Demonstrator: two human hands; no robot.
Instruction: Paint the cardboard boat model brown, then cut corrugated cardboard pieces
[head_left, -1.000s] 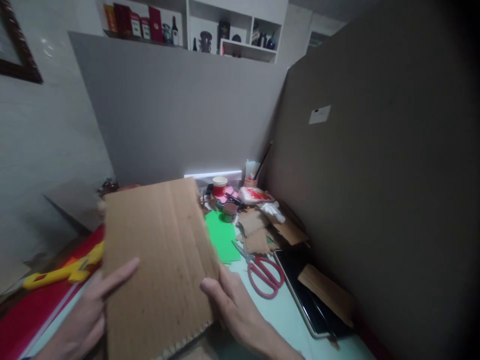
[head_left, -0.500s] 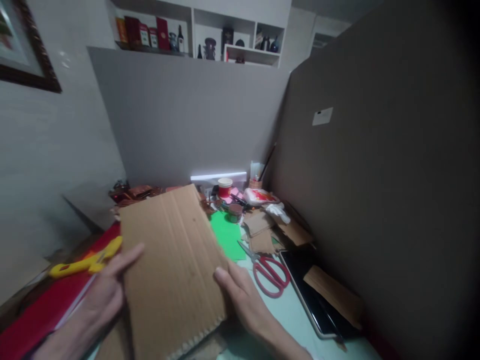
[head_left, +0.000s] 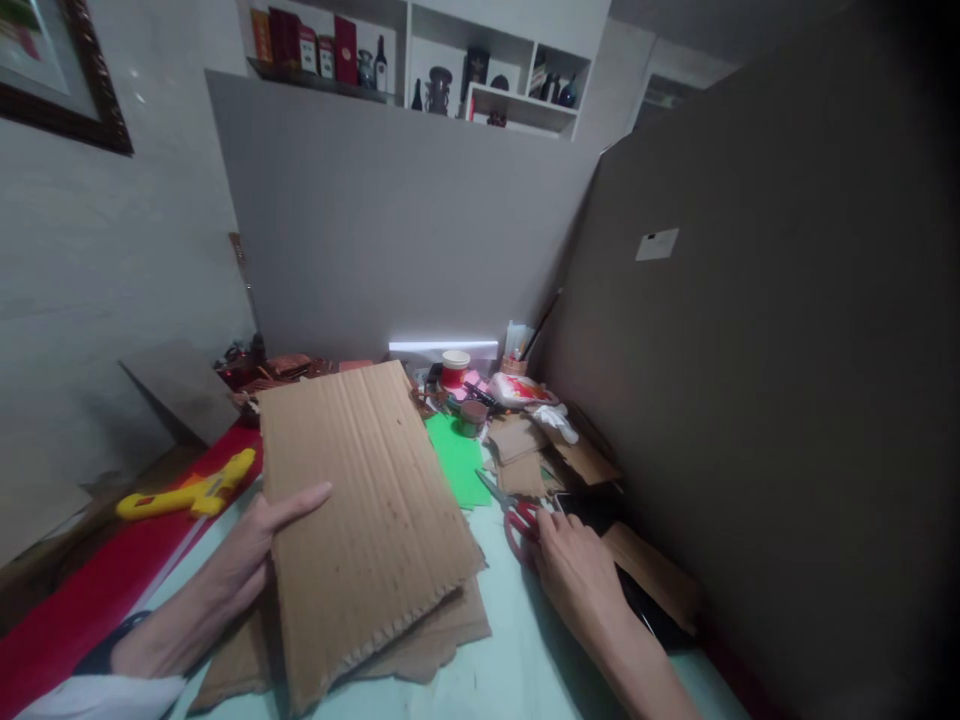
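Framed picture: we see its dark carved corner (head_left: 97,90) on the wall at upper left.
Yellow tool: it (head_left: 191,497) lies across the red covering (head_left: 67,610) on our left, near the cardboard sheet.
Left hand: our left hand (head_left: 259,545) is clamped on the cardboard sheet's left edge, thumb flat on the upper face, the other fingers mostly hidden.
Cardboard sheet: the large brown sheet (head_left: 367,520) is tilted in our left hand, its ragged edge towards us, over the pale green counter (head_left: 495,680).
Lower cardboard: torn pieces (head_left: 442,640) show under the sheet.
Green paper: it (head_left: 461,465) lies partly behind the sheet's right edge.
Cup and jar: the red-and-white cup (head_left: 455,372) stands behind the small brown jar (head_left: 472,420), both beyond the green paper.
Scissors: they (head_left: 496,490) lie on the counter to the right of the sheet, blades pointing away from us.
Right hand: our right hand (head_left: 581,575) bends its fingers over the red handles; we cannot tell if they are closed on them.
Cardboard scraps: they (head_left: 521,472) lie just beyond the scissors, near a crumpled white item (head_left: 556,423).
Dark tablet: it (head_left: 649,612) lies partly under our right arm, with a cardboard strip (head_left: 656,575) on top.
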